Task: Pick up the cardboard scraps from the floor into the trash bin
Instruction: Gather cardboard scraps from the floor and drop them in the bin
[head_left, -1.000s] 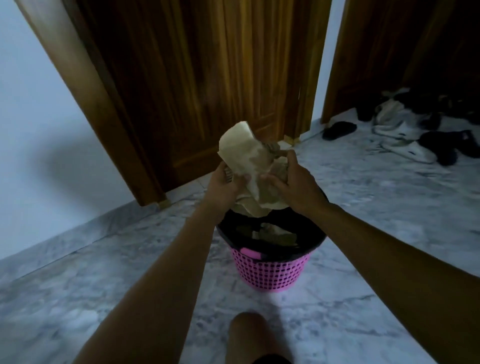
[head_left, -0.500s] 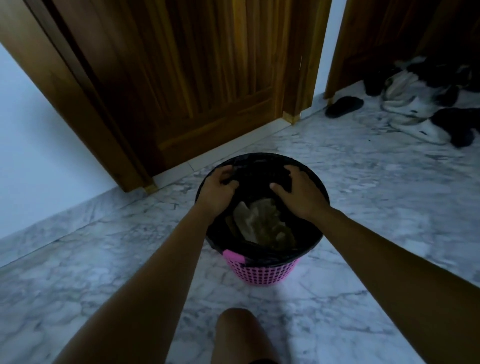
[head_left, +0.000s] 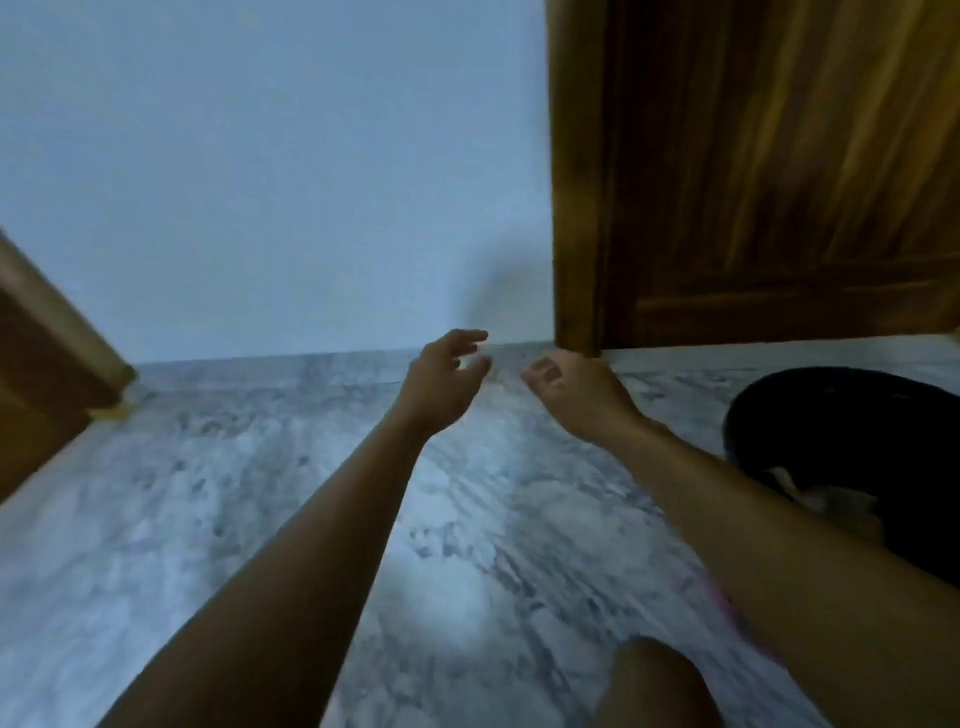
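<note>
Okay, head view only, and it's blurred. Your left hand (head_left: 447, 382) hangs in the air over the floor (head_left: 260, 519), fingers loosely curled with a gap between thumb and fingers, nothing in it. Your right hand (head_left: 579, 397) is just beside it, not touching, fingers curled in a bit more, also holding nothing. The bin (head_left: 841, 410) sits at the right edge, black liner showing, partly behind your right forearm. It lies to the right of both hands and nearer you, so the right hand is the closer one to it. Pale scraps (head_left: 826, 501) lie inside it, low against the near side, too smeared to call their shape or long axis. I see no scraps on the marble floor between you, the wall (head_left: 260, 182) and the door (head_left: 779, 182). Your knee (head_left: 654, 686) is at the bottom edge. Judgement: this load is in and both hands are free for the next pick. Anything left must lie outside the frame, so look round before you reach. From here I can't say which hand will be nearer.
</note>
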